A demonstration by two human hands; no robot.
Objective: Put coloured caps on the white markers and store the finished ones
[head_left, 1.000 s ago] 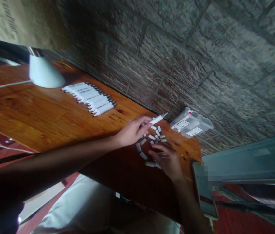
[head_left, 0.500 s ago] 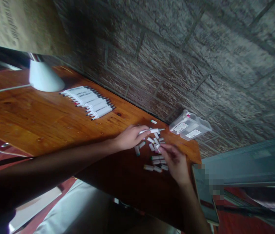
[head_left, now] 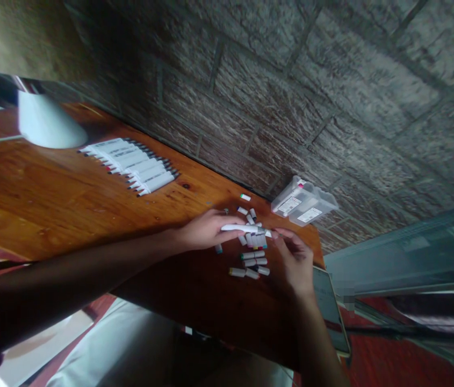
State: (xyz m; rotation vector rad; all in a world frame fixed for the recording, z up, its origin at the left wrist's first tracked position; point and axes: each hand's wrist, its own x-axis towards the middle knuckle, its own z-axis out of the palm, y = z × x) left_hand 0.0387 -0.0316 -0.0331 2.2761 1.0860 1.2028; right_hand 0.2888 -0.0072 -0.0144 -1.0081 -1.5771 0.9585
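Note:
My left hand point(head_left: 206, 230) is closed around a white marker point(head_left: 243, 228), its grey end pointing right. Between the fingertips of my right hand point(head_left: 293, 255) is a small white marker cap point(head_left: 268, 233), held right at that grey end; whether it is seated on it I cannot tell. Under and in front of my hands lie several loose white caps point(head_left: 256, 256) with coloured ends. Further left, a row of capless white markers point(head_left: 130, 164) lies side by side on the wooden table.
A clear plastic case point(head_left: 305, 201) with labels stands against the stone wall point(head_left: 262, 91). The white lamp base point(head_left: 49, 121) is at the far left. A tablet-like device point(head_left: 330, 309) lies at the table's right edge point(head_left: 317, 247).
My right hand has lifted the cap from among the loose ones and brought it to the marker's grey end. My left hand still grips the marker. The view has shifted slightly.

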